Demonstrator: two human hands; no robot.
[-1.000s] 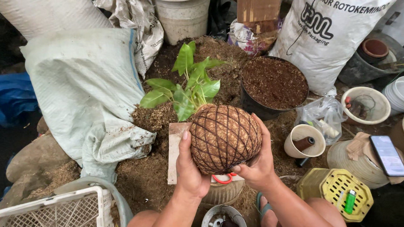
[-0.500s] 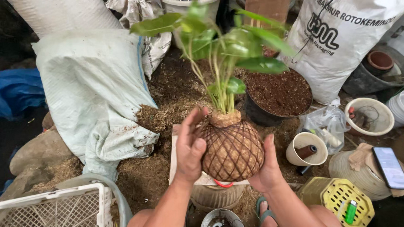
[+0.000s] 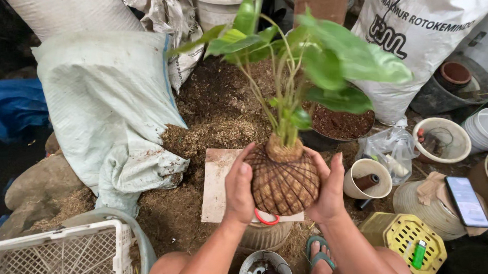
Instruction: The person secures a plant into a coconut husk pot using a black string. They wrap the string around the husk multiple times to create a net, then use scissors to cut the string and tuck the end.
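Observation:
I hold a brown fibre ball wound with dark string (image 3: 284, 182), and a green leafy plant (image 3: 302, 61) grows upright out of its top. My left hand (image 3: 239, 188) cups the ball's left side and my right hand (image 3: 326, 188) cups its right side. The ball hovers above a pale square board (image 3: 217, 181) that rests on a small pot. Red-handled scissors (image 3: 266, 218) peek out under the ball.
A pale woven sack (image 3: 108, 103) lies at left, a printed white sack (image 3: 425, 35) at back right. A black pot of soil (image 3: 338, 123) stands behind the plant. A phone (image 3: 467, 200), yellow basket (image 3: 409, 243), white crate (image 3: 45, 252) and cups surround me.
The ball was turned from plant-pointing-away to plant upright. The leaves now rise toward the camera, and both hands have shifted to cup the ball's sides.

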